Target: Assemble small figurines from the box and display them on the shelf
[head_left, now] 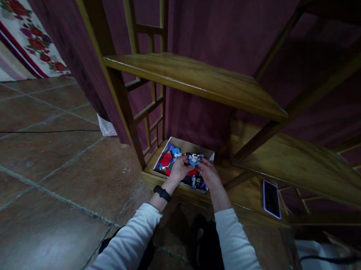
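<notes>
Between my two hands, above an open white box [185, 141], is a small blue and white figurine [194, 159]. My left hand [180, 168] grips its left side with the fingers closed, a dark band around that wrist. On the other side my right hand [208, 171] holds the same figurine by its edge. Several colourful figures lie jumbled in the box, among them a red round piece [166, 160] at the left and a blue one [176, 151] at the back. Parts of the pile are hidden under my hands.
The box rests on the low wooden shelf [223, 175] of a rack. Above it juts a wooden shelf board [195, 77], with a slanted post to the right. A phone [271, 199] lies on the low shelf. A cable [44, 132] crosses the tiled floor at left.
</notes>
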A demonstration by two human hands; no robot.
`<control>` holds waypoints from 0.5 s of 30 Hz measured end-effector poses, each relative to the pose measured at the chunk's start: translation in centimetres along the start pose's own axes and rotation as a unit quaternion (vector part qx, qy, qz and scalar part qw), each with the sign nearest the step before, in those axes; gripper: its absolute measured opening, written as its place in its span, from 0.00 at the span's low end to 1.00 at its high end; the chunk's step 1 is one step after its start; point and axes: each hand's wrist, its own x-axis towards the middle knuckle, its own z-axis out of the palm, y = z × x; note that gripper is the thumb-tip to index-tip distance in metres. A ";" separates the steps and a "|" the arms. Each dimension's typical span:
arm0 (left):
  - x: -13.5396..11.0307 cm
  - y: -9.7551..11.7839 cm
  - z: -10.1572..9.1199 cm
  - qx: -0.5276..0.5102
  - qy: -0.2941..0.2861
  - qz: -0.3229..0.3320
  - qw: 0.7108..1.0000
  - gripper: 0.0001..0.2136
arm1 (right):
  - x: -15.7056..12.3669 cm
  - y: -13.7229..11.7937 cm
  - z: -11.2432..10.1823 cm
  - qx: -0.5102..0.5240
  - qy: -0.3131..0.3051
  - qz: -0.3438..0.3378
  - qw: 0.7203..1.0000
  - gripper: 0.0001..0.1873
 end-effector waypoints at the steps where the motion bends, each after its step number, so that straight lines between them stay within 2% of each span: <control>1: 0.0 -0.1 0.0 0.025 0.008 0.006 1.000 0.09 | -0.1 -0.1 0.1 -0.002 0.000 -0.001 1.000 0.15; 4: 0.0 -0.2 -0.1 0.089 0.029 0.013 0.996 0.09 | -0.6 -0.2 0.5 -0.011 0.003 -0.008 1.000 0.13; 8: -0.4 -0.1 0.0 0.125 0.055 0.022 0.990 0.10 | -1.0 -0.3 0.9 -0.014 0.013 -0.009 1.000 0.14; 15: -1.0 0.2 0.1 0.224 0.080 0.080 0.968 0.10 | -1.2 -0.5 1.1 -0.005 0.016 -0.003 1.000 0.15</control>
